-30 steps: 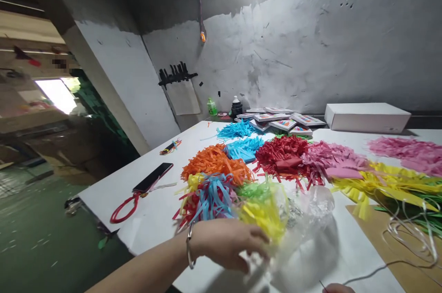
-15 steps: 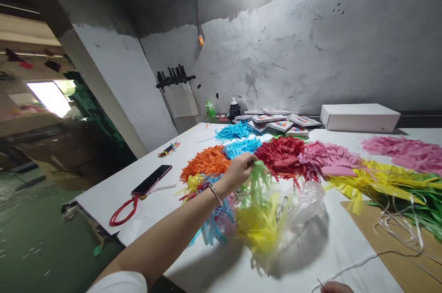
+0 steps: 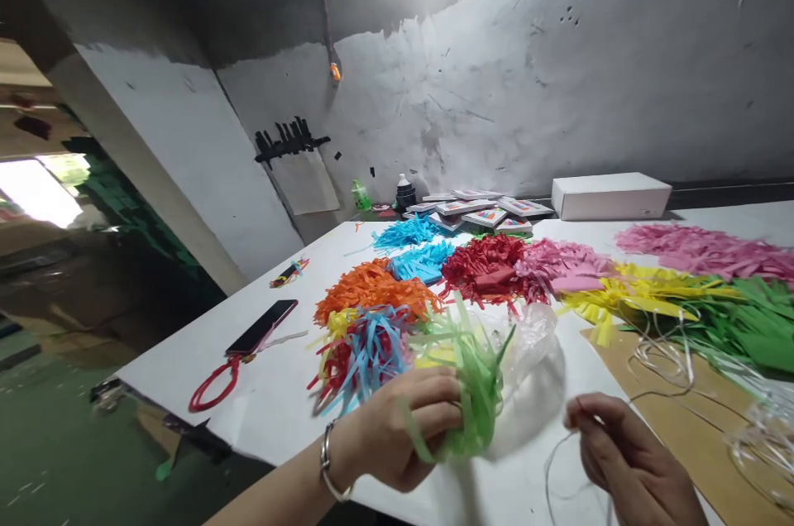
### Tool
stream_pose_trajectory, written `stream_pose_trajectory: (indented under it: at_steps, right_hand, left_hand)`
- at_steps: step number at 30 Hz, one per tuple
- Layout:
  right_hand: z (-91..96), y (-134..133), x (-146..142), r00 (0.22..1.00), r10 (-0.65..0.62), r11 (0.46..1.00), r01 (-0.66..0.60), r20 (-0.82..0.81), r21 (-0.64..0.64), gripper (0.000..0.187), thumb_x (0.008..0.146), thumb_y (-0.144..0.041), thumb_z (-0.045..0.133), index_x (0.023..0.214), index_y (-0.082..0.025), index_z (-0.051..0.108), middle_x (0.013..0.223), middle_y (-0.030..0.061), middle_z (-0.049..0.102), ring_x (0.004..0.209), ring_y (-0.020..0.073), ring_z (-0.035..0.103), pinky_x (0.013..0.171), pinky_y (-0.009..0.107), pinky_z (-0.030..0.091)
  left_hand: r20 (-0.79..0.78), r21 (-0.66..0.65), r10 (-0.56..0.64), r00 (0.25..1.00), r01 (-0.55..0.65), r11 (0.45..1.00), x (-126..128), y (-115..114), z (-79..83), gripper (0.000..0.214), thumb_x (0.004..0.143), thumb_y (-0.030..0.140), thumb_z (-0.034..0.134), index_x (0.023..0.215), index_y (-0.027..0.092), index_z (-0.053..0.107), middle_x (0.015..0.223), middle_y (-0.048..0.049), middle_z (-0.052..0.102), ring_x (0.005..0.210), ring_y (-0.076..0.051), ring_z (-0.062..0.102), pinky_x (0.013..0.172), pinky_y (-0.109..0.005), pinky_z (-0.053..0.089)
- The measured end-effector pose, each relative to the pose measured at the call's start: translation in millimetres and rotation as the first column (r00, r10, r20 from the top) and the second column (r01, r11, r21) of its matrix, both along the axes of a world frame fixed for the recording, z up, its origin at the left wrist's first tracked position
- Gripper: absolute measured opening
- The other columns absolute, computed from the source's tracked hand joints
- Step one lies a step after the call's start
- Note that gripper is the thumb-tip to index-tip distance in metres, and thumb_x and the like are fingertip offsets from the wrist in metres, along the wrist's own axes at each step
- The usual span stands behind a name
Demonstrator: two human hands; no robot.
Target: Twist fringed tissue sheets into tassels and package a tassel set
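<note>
My left hand (image 3: pixel 400 427) is closed round a bunch of green paper fringe (image 3: pixel 475 381) just above the white table (image 3: pixel 273 394). My right hand (image 3: pixel 626 460) pinches a thin white string (image 3: pixel 552 468) at the lower right, a hand's width from the fringe. Behind the green bunch lies a clear plastic bag (image 3: pixel 527 336) and a mixed tassel of blue, red and yellow strips (image 3: pixel 363 352).
Piles of cut paper lie across the table: orange (image 3: pixel 369 290), blue (image 3: pixel 418 257), red (image 3: pixel 484 265), pink (image 3: pixel 700 249), yellow (image 3: pixel 633 294), green (image 3: pixel 757 327). A phone with a red cord (image 3: pixel 260 327) lies left. A white box (image 3: pixel 611 195) and small boxes (image 3: pixel 477 212) stand by the wall. Brown card (image 3: pixel 676 402) holds loose string.
My left hand reached to the piles, took green fringe and drew it back toward me. My right hand rose into view holding the string. The view swung left.
</note>
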State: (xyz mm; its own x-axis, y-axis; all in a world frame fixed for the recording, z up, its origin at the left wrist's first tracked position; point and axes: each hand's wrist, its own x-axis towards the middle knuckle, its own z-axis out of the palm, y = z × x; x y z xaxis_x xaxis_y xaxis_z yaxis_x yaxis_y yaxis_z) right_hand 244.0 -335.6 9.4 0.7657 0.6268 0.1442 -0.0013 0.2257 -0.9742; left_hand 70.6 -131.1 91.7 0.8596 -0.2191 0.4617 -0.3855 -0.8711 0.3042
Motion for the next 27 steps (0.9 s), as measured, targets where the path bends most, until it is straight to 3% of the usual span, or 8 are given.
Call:
stream_pose_trajectory:
  at_steps: [4,9,12,16,18,21,24,27]
  right_hand:
    - [27.4,14.9,-12.5,0.984,0.166,0.968,-0.151,-0.064,0.199,0.023,0.086,-0.044,0.071,0.087,-0.021,0.069,0.134,0.0135,0.059,0.050,0.0034,0.047,0.043,0.019,0.038]
    - [30.0,17.5,-22.4,0.928,0.317,0.932,-0.267,-0.193,0.246,0.018,0.083,-0.040,0.076,0.084,-0.023,0.071,0.090,0.0045,0.067,0.060,0.0091,0.058,0.046,0.016,0.040]
    - [21.8,7.5,-22.0,0.979,0.204,0.959,-0.200,0.001,0.201,0.012,0.090,-0.036,0.069,0.090,-0.024,0.072,0.092,0.0046,0.066,0.069,0.0129,0.063,0.060,0.021,0.052]
    - [15.0,-3.6,-25.0,0.926,0.118,0.979,-0.169,0.358,0.115,0.012,0.097,-0.027,0.058,0.098,-0.026,0.070,0.093,0.0044,0.066,0.074,0.0152,0.066,0.070,0.024,0.055]
    - [16.5,-5.8,-31.8,0.897,0.186,0.969,-0.234,0.400,0.075,0.014,0.098,-0.025,0.055,0.099,-0.027,0.068,0.093,0.0036,0.066,0.074,0.0148,0.066,0.069,0.023,0.055]
    - [20.8,-8.7,-44.0,0.869,0.331,0.923,-0.379,0.368,0.065,0.017,0.099,-0.027,0.052,0.097,-0.030,0.069,0.089,0.0026,0.067,0.074,0.0156,0.067,0.066,0.023,0.056]
    - [18.8,-16.0,-50.8,0.924,0.271,0.946,-0.308,0.271,0.101,0.018,0.098,-0.033,0.055,0.092,-0.031,0.072,0.098,0.0033,0.068,0.065,0.0127,0.066,0.061,0.022,0.056]
    - [7.4,-26.8,-53.9,0.971,0.066,0.995,-0.082,0.231,0.059,0.018,0.095,-0.039,0.061,0.089,-0.029,0.074,0.098,0.0041,0.071,0.055,0.0106,0.063,0.058,0.022,0.055]
  left_hand:
    - [-0.059,0.018,-0.074,0.996,0.075,0.997,-5.2,-15.8,-8.9,0.046,0.073,0.012,0.053,0.115,0.030,0.053,0.095,-0.0113,0.073,0.081,-0.029,0.070,0.071,-0.041,0.057]
    - [-0.094,-0.130,-0.110,0.989,0.098,0.987,-17.1,-24.3,-23.6,0.040,0.076,0.017,0.057,0.113,0.032,0.055,0.095,-0.0099,0.072,0.082,-0.028,0.069,0.075,-0.041,0.057]
    - [-0.043,-0.218,0.198,0.979,-0.202,0.955,-29.1,-22.2,-35.0,0.024,0.082,0.014,0.054,0.100,0.028,0.059,0.096,-0.0081,0.068,0.089,-0.026,0.067,0.078,-0.039,0.056]
    - [0.128,-0.502,0.710,0.693,-0.572,0.649,-39.9,-31.8,-46.2,0.027,0.094,0.016,0.045,0.117,0.027,0.054,0.127,-0.0131,0.057,0.121,-0.030,0.056,0.096,-0.048,0.051]
    - [0.102,-0.496,0.660,0.744,-0.537,0.682,-37.0,-47.5,-48.0,0.030,0.098,0.026,0.046,0.127,0.029,0.052,0.134,-0.0144,0.054,0.130,-0.033,0.049,0.106,-0.053,0.045]
    - [-0.106,-0.486,0.290,0.951,-0.303,0.820,-22.0,-75.1,-48.2,0.027,0.102,0.039,0.043,0.114,0.028,0.064,0.107,-0.0121,0.068,0.110,-0.029,0.061,0.104,-0.048,0.046]
    - [-0.307,-0.684,0.083,0.948,-0.280,0.673,-8.1,-93.5,-52.2,0.040,0.103,0.048,0.040,0.092,0.022,0.069,0.083,-0.0077,0.069,0.081,-0.021,0.064,0.082,-0.033,0.051]
    - [-0.381,-0.789,0.193,0.904,-0.427,0.442,-6.1,-101.3,-62.6,0.043,0.098,0.057,0.050,0.087,0.018,0.067,0.076,-0.0045,0.063,0.072,-0.017,0.056,0.071,-0.027,0.045]
